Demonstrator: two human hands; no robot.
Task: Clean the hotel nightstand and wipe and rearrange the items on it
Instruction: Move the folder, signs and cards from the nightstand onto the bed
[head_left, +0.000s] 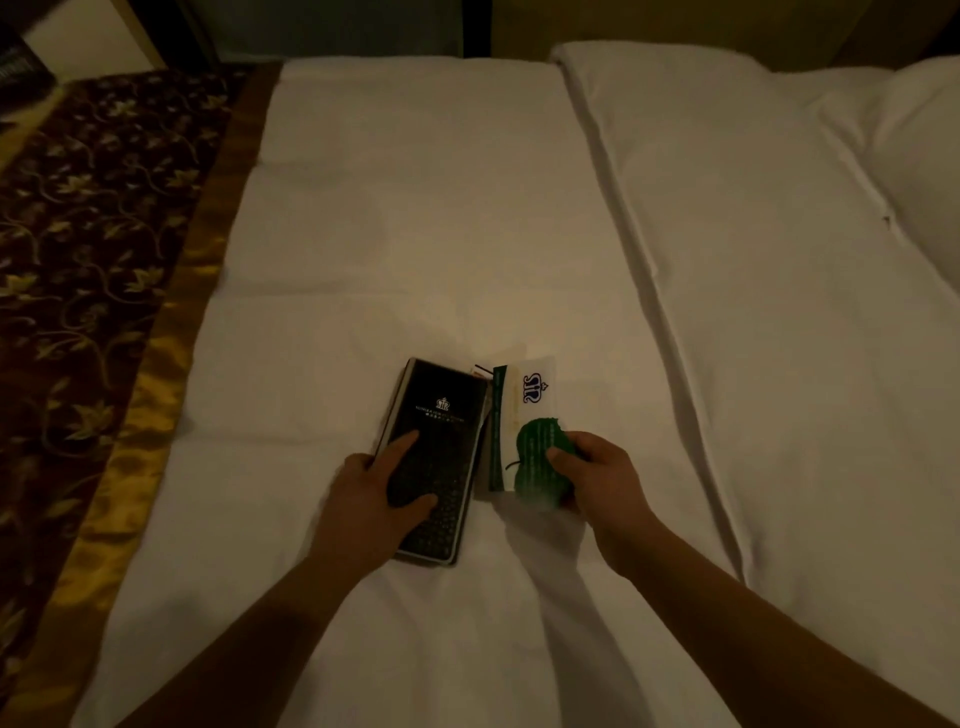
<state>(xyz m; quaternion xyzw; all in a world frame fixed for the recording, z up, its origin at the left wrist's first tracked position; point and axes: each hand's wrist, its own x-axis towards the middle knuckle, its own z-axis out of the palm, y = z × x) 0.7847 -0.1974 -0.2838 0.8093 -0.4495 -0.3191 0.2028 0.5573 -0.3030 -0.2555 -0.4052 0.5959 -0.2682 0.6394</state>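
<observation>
White, creased cotton bedsheet (415, 234) carries a slim black rectangular booklet (434, 457), pressed flat under the spread left hand (371, 499). Just beside it, the right hand (597, 478) pinches a glossy white card with a green apple print (524, 431).

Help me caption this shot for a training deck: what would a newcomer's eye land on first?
The two hands on the white bed sheet: the left hand presses a black folder with a crown logo, and the right hand has a grip on a white card with a green pear shape. A dark floral bed runner lies at far left.
</observation>
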